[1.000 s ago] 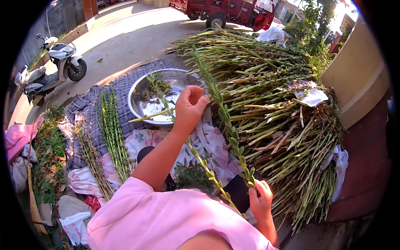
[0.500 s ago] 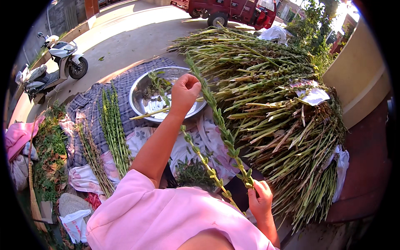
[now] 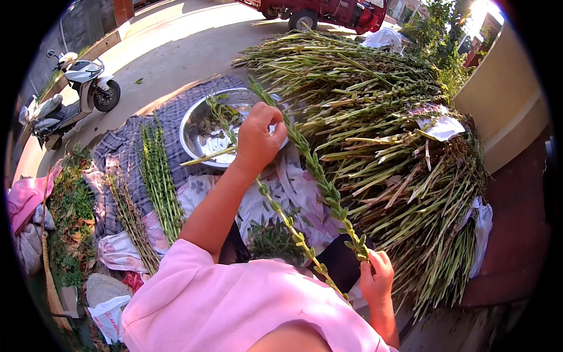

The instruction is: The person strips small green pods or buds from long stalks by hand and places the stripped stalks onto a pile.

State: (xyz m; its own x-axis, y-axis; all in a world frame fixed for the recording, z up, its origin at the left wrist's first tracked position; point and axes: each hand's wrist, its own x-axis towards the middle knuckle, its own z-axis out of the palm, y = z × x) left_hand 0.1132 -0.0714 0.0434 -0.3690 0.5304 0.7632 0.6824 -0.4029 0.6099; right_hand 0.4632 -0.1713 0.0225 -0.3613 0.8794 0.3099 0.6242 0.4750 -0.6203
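A long green sesame stalk (image 3: pixel 316 170) with pods slants across the middle. My right hand (image 3: pixel 377 274) pinches its lower end near my lap. My left hand (image 3: pixel 258 138) is raised over the basin's near side, beside the upper stalk, thumb and fingertips pressed together. Whatever they pinch, if anything, is hidden. Under my left forearm a second podded stalk (image 3: pixel 298 236) runs from my lap toward the basin, partly covered by my hand. The metal basin (image 3: pixel 189 142) holds leafy bits, and a leafy top (image 3: pixel 221 114) lies over it.
A large heap of cut stalks (image 3: pixel 363 135) fills the right side. Two bundles, one green (image 3: pixel 158 182) and one browner (image 3: pixel 130 217), lie on a checked cloth (image 3: pixel 126 141) at left. Loose leaves (image 3: pixel 272 240) lie before my lap. Beyond stand a scooter (image 3: pixel 82 88) and a red vehicle (image 3: pixel 346 13).
My right hand has shifted slightly right with the stalk's lower end. The stalk's tip has swung a little left. My left hand has come slightly lower, fingers still together.
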